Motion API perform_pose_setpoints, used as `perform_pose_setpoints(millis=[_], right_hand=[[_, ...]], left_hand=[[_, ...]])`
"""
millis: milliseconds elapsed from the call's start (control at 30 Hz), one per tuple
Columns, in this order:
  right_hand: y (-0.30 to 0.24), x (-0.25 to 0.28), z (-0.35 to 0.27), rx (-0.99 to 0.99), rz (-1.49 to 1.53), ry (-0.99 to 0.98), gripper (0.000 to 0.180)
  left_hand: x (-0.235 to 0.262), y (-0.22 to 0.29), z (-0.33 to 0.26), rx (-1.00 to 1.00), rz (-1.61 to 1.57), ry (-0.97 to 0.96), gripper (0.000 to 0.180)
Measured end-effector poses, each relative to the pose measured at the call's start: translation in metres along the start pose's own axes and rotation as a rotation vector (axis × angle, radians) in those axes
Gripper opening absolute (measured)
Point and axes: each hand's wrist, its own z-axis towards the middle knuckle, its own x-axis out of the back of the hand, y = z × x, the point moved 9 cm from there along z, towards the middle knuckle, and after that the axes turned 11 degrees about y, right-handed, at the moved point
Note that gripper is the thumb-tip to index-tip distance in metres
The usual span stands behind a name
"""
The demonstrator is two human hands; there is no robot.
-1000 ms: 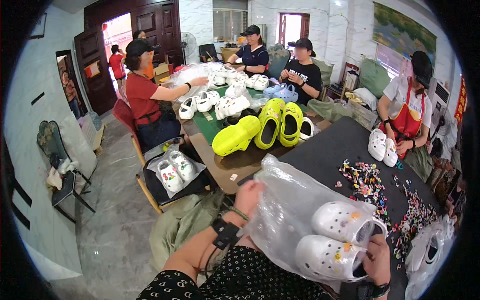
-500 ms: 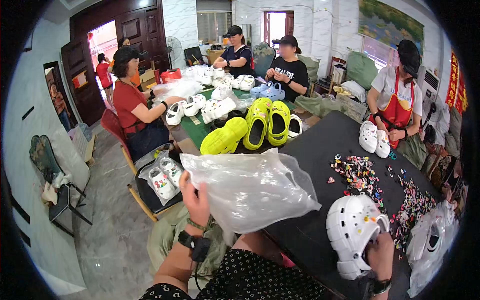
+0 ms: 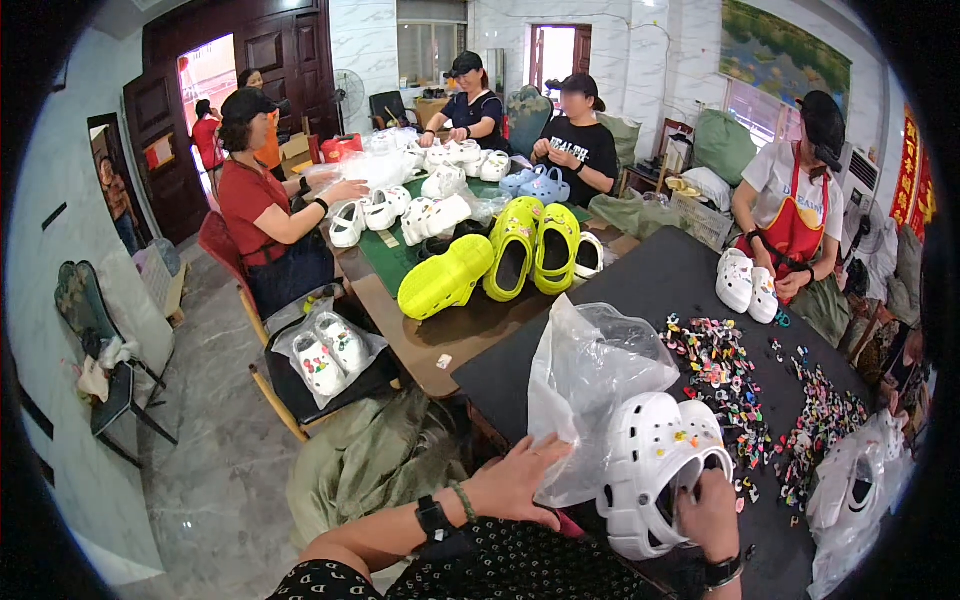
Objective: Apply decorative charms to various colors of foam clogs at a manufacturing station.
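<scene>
A pair of white clogs [image 3: 640, 452] with small coloured charms sits at the near side of the black table. My right hand [image 3: 708, 512] grips them at the heel openings, its fingers partly hidden inside. A clear plastic bag [image 3: 590, 365] lies crumpled just behind and left of the clogs. Beside its near-left edge is my left hand [image 3: 515, 487], fingers stretched out and apart; the fingertips seem to touch the plastic.
Loose shoe charms [image 3: 722, 370] are strewn over the black table [image 3: 640, 275]. Bagged white clogs [image 3: 858, 490] lie at the right edge. Lime-green clogs [image 3: 512, 250] stand ahead. More bagged clogs [image 3: 330, 352] rest on a chair at left. A co-worker [image 3: 795, 200] handles white clogs across the table.
My left hand has let go of the raised plastic bag and moved right and down. The bag now lies by the clogs, which my right hand has brought left.
</scene>
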Motion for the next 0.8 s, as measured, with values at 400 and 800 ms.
perform_pose_setpoints(millis=[400,800], right_hand=[[-0.025,-0.011,-0.001,-0.022,-0.073,0.001,0.027],[-0.023,-0.014,-0.002,-0.033,-0.094,-0.017,0.028]], left_hand=[[-0.016,-0.009,0.013,-0.082,0.417,0.008,0.066],[0.002,-0.036,0.015,0.018,0.261,0.093,0.039]])
